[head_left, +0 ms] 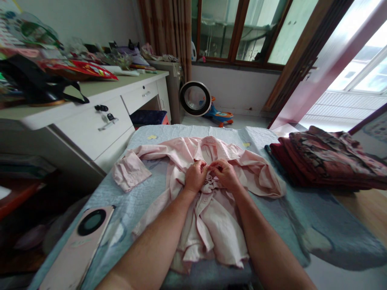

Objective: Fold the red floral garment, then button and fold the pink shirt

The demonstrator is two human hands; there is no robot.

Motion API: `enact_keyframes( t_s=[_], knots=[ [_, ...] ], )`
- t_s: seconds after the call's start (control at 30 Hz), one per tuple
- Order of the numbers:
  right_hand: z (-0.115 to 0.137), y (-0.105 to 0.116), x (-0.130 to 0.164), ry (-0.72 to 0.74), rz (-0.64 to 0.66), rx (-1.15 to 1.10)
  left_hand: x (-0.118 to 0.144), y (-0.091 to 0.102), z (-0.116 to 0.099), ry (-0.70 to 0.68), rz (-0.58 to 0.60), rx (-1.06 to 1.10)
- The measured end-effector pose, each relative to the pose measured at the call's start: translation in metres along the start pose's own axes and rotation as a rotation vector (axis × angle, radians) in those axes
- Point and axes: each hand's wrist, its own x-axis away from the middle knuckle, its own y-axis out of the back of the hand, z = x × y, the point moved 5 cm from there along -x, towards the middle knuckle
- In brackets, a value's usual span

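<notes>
Right at the middle of the blue quilted table (pixel 272 209), the pink shirt (pixel 211 217) lies spread open, collar toward the far edge. The left hand (pixel 196 176) and right hand (pixel 224 174) both pinch its front placket, fingers clenched on the cloth. A pile of dark red folded clothes (pixel 326 161) sits at the right edge; a phone (pixel 81 241) lies near the left front corner.
</notes>
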Motion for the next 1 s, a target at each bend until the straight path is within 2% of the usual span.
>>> enact_keyframes(
  t_s=[0.47,0.63,0.77,1.0],
  knots=[
    [0.013,-0.001,0.000,0.061,0.027,0.095,0.001,0.003,-0.007,-0.079,-0.087,-0.065],
    [0.011,-0.004,0.002,0.031,0.024,0.127,0.001,0.002,-0.009,-0.090,-0.060,-0.083],
    [0.013,-0.005,0.001,0.041,0.016,0.135,0.002,0.001,-0.008,-0.089,-0.067,-0.062],
    [0.013,-0.004,0.002,0.037,-0.001,0.104,0.005,0.004,-0.013,-0.170,-0.146,0.027]
  ],
)
